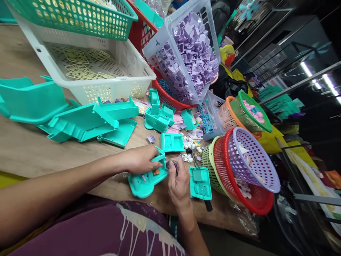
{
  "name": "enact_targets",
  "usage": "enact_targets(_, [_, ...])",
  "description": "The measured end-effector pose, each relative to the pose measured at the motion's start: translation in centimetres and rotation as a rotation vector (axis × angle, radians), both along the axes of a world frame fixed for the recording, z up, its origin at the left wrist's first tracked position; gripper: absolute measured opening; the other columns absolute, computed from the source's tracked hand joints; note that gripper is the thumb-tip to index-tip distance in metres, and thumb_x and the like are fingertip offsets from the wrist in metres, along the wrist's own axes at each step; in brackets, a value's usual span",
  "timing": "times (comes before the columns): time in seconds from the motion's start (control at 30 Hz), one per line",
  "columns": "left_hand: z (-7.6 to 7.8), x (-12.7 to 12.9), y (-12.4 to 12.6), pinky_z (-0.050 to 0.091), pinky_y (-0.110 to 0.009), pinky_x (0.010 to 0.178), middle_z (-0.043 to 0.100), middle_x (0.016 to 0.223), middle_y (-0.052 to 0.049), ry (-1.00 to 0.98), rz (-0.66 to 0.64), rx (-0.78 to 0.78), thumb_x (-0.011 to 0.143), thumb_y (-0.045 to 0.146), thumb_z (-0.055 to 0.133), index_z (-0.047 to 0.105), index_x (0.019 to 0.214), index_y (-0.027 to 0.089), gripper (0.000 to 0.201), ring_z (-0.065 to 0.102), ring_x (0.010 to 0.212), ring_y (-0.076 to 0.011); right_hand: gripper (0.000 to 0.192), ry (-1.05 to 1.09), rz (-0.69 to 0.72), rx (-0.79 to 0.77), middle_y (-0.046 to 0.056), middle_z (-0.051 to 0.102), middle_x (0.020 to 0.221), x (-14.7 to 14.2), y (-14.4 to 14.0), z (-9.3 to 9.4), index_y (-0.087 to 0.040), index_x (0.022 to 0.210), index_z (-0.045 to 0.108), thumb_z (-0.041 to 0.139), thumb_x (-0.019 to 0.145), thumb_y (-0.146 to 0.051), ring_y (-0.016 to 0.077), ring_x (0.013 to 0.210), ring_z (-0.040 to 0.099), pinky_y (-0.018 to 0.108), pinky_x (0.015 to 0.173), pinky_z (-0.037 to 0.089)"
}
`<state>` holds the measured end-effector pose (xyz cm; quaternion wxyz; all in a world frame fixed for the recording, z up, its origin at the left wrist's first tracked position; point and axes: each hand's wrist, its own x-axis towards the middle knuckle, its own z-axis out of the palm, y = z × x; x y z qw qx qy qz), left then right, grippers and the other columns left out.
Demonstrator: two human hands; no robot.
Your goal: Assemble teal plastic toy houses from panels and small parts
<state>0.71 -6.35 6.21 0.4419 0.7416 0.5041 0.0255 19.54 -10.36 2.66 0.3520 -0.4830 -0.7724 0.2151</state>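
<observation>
My left hand (142, 159) grips the top of a teal plastic toy housing (147, 179) that rests on the wooden table (23, 149) near its front edge. My right hand (179, 183) is closed around a small shiny part (172, 164) pressed against the housing's right side. A flat teal panel (200, 183) lies just right of that hand, with a dark tool handle (208, 205) poking out beneath it. Another small teal piece (172, 142) sits just behind the hands.
Large teal mouldings (80, 121) lie at the left. Stacked white (87, 67) and green (77, 16) baskets stand behind. A tilted clear basket (190, 53) holds several lilac parts. Nested round baskets (243, 170) crowd the right edge. Small white and pink bits (190, 144) litter the middle.
</observation>
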Motion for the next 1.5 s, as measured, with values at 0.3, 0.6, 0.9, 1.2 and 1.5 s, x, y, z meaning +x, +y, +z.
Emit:
enact_targets(0.3, [-0.6, 0.2, -0.1, 0.040, -0.029, 0.062, 0.068, 0.080, -0.008, -0.017, -0.023, 0.085, 0.089, 0.037, 0.053, 0.061, 0.081, 0.016, 0.024, 0.062, 0.071, -0.0208, 0.014, -0.219, -0.011, 0.162, 0.006, 0.057, 0.087, -0.4, -0.2, -0.2, -0.020, 0.096, 0.051, 0.039, 0.099, -0.012, 0.0186, 0.082, 0.056, 0.030, 0.072, 0.047])
enact_targets(0.6, [0.1, 0.6, -0.7, 0.045, -0.028, 0.073, 0.070, 0.084, -0.008, -0.007, -0.004, 0.116, 0.092, 0.031, 0.054, 0.067, 0.079, 0.017, 0.023, 0.065, 0.082, -0.0222, 0.016, -0.291, -0.057, 0.216, 0.007, 0.057, 0.086, -0.6, -0.3, -0.8, -0.020, 0.093, 0.049, 0.036, 0.101, -0.015, 0.0209, 0.080, 0.057, 0.032, 0.069, 0.046])
enact_targets(0.9, [0.2, 1.0, -1.5, 0.048, -0.037, 0.080, 0.071, 0.097, -0.019, 0.211, 0.030, 0.228, 0.094, 0.037, 0.047, 0.063, 0.094, 0.012, 0.030, 0.067, 0.098, -0.0337, 0.019, -0.401, -0.065, 0.241, 0.009, 0.057, 0.087, -1.7, 0.0, -0.8, -0.020, 0.090, 0.049, 0.035, 0.098, -0.011, 0.0216, 0.080, 0.056, 0.032, 0.066, 0.043])
enact_targets(1.2, [-0.6, 0.2, -1.6, 0.046, -0.030, 0.065, 0.071, 0.090, -0.009, -0.171, 0.035, 0.083, 0.083, 0.036, 0.054, 0.058, 0.100, 0.015, 0.027, 0.065, 0.078, -0.0239, 0.017, -0.278, -0.043, 0.063, 0.003, 0.057, 0.084, -0.8, 0.3, 0.4, -0.021, 0.089, 0.049, 0.038, 0.102, -0.021, 0.0170, 0.072, 0.054, 0.029, 0.065, 0.040])
enact_targets(1.5, [-0.2, -0.5, -1.6, 0.045, -0.025, 0.066, 0.067, 0.090, -0.002, -0.299, -0.008, 0.057, 0.079, 0.035, 0.061, 0.058, 0.098, 0.016, 0.027, 0.060, 0.079, -0.0184, 0.028, -0.266, -0.064, 0.020, 0.010, 0.060, 0.097, -1.3, 0.0, -0.2, -0.017, 0.103, 0.055, 0.036, 0.103, -0.038, 0.0230, 0.089, 0.060, 0.036, 0.077, 0.050])
